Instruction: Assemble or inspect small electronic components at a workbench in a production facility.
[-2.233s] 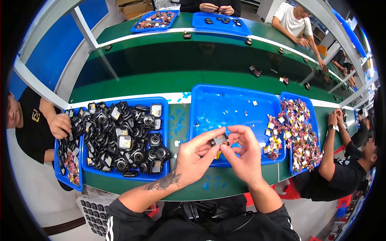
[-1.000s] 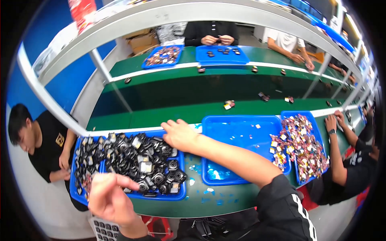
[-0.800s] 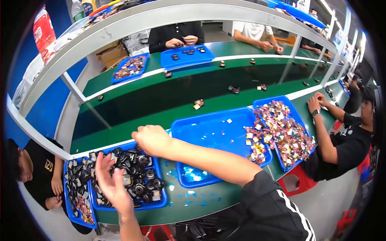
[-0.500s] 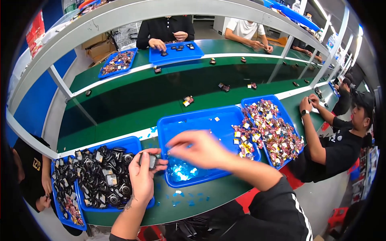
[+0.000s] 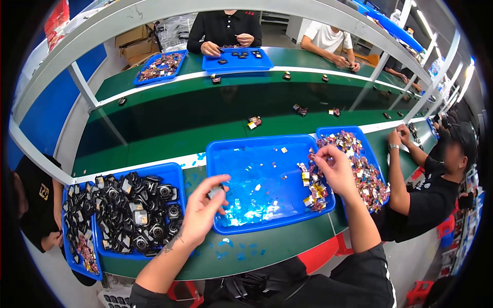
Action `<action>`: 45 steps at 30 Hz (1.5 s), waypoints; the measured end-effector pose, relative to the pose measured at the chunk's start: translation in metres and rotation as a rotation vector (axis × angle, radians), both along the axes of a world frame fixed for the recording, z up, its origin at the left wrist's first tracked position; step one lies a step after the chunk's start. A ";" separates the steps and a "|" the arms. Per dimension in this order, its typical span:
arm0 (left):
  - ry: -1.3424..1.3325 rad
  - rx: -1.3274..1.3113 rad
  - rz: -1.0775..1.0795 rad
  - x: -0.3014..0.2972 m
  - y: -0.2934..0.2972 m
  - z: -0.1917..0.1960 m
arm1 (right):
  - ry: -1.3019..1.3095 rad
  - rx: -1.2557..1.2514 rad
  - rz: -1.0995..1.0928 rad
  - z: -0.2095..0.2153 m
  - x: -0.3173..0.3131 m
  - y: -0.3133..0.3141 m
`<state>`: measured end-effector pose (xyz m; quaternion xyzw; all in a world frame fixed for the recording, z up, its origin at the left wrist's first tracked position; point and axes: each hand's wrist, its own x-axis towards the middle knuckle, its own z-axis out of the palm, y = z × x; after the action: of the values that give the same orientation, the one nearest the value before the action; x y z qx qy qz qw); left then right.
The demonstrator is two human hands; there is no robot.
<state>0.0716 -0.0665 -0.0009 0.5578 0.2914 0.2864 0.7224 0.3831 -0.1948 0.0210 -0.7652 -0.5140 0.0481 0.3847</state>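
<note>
My left hand [image 5: 199,214] is closed around a small grey-faced watch case [image 5: 215,192], held over the left edge of the middle blue tray [image 5: 251,149]. Fingers hide most of the case. My right hand [image 5: 340,175] is above that tray's right end, thumb and fingertips pinched on a small reddish part [image 5: 311,156] whose details are too small to make out. Just below it lies a heap of small red, yellow and white parts [image 5: 314,191]. Shiny blue film scraps [image 5: 251,208] cover the tray's near left floor.
Black watch cases [image 5: 136,215] fill a blue tray at left, beside a narrower mixed one. At right, another tray holds many small parts [image 5: 370,179]. Beyond runs a green conveyor belt [image 5: 190,128] with scattered pieces, under a grey frame [image 5: 82,84]. Co-workers sit across and at right.
My right hand has moved right, from beside the watch case to the heap of small parts, and now pinches one. My left hand has shifted slightly right with the case. The view has turned slightly.
</note>
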 end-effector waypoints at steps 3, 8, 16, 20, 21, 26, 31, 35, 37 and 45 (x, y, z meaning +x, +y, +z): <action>0.167 0.332 -0.002 0.008 -0.011 0.002 | 1.228 0.125 0.310 0.002 -0.030 0.002; 0.035 0.056 -0.164 0.031 -0.025 0.002 | 1.078 -0.108 0.486 0.003 -0.100 0.004; -0.065 -0.045 0.167 0.014 -0.024 -0.005 | 1.220 0.042 0.438 -0.004 -0.129 0.011; -0.111 -0.092 0.136 0.010 -0.029 -0.010 | 1.125 0.030 0.368 -0.008 -0.132 0.008; -0.143 -0.037 0.149 0.010 -0.030 -0.008 | 1.044 0.064 0.367 -0.010 -0.131 0.008; 0.146 0.790 0.164 -0.010 -0.007 0.010 | 0.681 0.060 0.399 0.007 -0.136 0.012; 0.070 0.616 -0.017 -0.003 -0.019 0.006 | 0.735 0.029 0.413 0.007 -0.142 0.011; 0.051 0.665 0.029 -0.007 -0.017 -0.004 | 0.784 -0.048 0.440 0.010 -0.141 0.012; 0.081 0.813 0.045 -0.006 -0.017 -0.002 | 0.692 -0.135 0.478 0.008 -0.138 0.015; 0.067 0.917 0.193 0.002 -0.024 -0.010 | -0.167 -0.151 0.262 -0.027 -0.121 0.046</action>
<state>0.0735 -0.0910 -0.0107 0.7988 0.2084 0.4333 0.3616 0.2616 -0.1484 -0.0064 -0.7197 -0.6344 0.0724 0.2725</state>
